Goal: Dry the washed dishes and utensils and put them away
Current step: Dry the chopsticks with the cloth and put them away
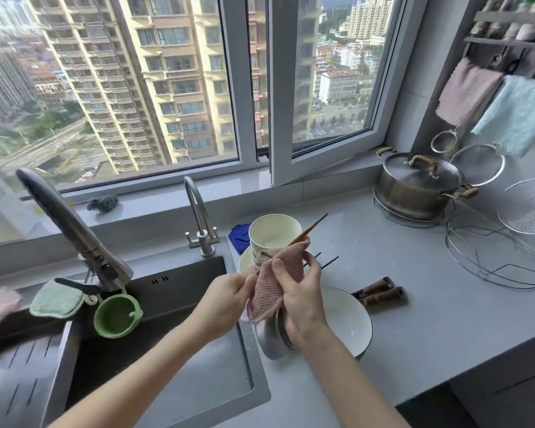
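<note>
My right hand (300, 291) grips a pink waffle cloth (275, 279) wrapped around wooden chopsticks (311, 228) whose tips stick out up and to the right. My left hand (229, 296) pinches the lower end of the chopsticks at the cloth's left edge. Behind my hands stand stacked cream bowls (274, 233) on a plate. Under my right wrist lie a white bowl with a dark rim (349, 316) and metal bowls (271, 341). Two brown-handled utensils (380, 293) and dark chopsticks (329, 262) lie on the counter.
The dark sink (173, 335) is at left with two taps (198, 211), a green cup (116, 316) and a green pad. A lidded steel pot (417, 183), strainers and wire racks (494, 257) fill the right counter. Cloths hang at upper right.
</note>
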